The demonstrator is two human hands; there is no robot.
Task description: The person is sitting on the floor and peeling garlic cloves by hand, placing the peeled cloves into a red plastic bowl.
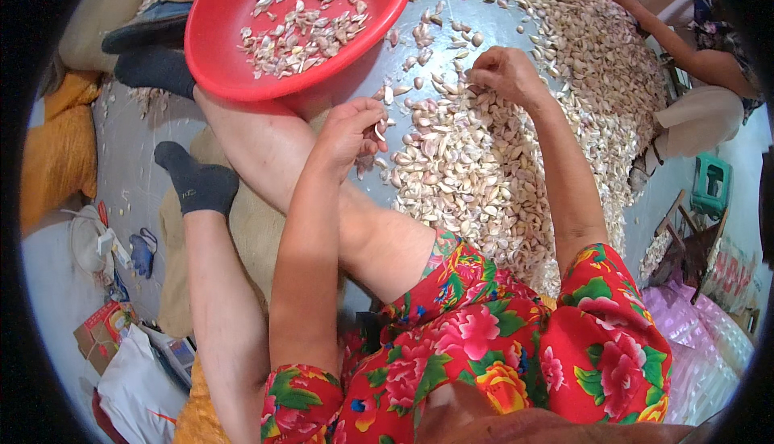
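White, crescent-shaped garlic clove [380,133] was pinched in the left hand [352,128].
Judged light, firm, best gripped mid-body; fingers of the right hand [511,76] were bunched, contents unclear.

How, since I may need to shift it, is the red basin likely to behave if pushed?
The red basin is probably light for its size, as the garlic pieces cover only part of its bottom. They lie loose and might slide if it tilts. The basin looks smooth, perhaps slippery.

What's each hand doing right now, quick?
Left hand: closed, holding a garlic clove.
Right hand: curled; whether it grips anything cannot be told.
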